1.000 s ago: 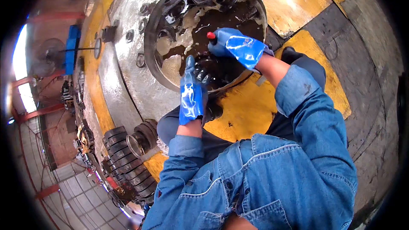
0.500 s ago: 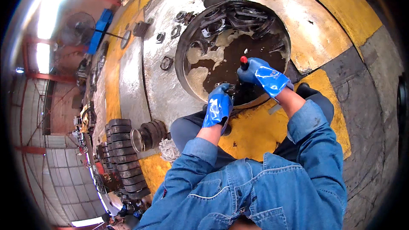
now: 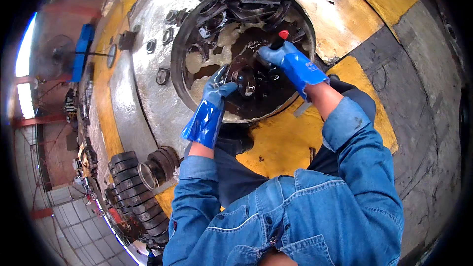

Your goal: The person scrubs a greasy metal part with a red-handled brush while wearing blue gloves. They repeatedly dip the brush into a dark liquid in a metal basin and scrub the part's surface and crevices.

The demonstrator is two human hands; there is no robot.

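Note:
I am seated at a round metal tub (image 3: 178, 64) of dark liquid with pale froth. My left hand (image 3: 215, 90), in a wet blue glove, is closed on the near-left side of a dark, oily metal part (image 3: 246, 83) with a hole in it, held over the liquid. My right hand (image 3: 280, 55), gloved the same way, is wrapped round a black-handled tool (image 3: 284, 35) with a red end. The tool's working end is hidden, so its kind does not show. Several blackened metal parts (image 3: 212, 23) are heaped at the tub's far side.
Block-like metal pieces with holes (image 3: 162, 76) lie on the floor plates left of the tub. A ribbed dark stack (image 3: 135, 187) and a round metal part (image 3: 160, 165) stand at the lower left. Yellow plate (image 3: 276, 145) lies between my legs.
The metal part now shows plainly above the liquid in my left hand, which has turned and shifted left. My right hand has moved up and away from it, still gripping the tool. The view has shifted.

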